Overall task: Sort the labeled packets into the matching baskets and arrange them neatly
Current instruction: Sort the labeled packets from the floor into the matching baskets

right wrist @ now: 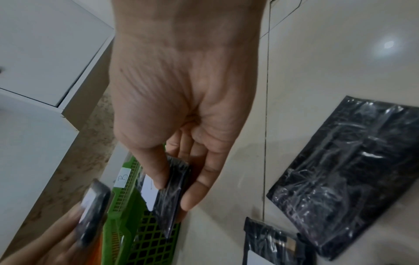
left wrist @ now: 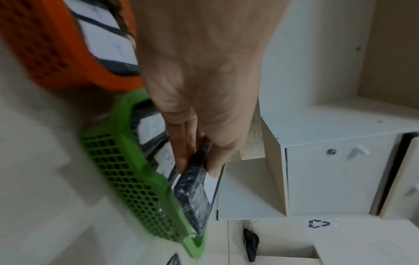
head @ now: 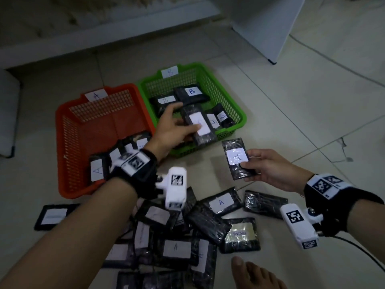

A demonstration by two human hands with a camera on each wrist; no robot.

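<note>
Left hand (head: 173,130) grips a packet (head: 200,124); right hand (head: 270,167) pinches another (head: 237,158).

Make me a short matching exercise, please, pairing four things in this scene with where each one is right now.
Things:
1. orange basket
2. green basket
3. A packet
4. blurred-label packet

Places:
a. held in the left hand, over the green basket's near edge
b. on the floor, right of the orange basket, tagged B
c. held in the right hand, above the floor
d. on the floor, left of the green basket, tagged A

Pairs: 1-d, 2-b, 3-c, 4-a
</note>
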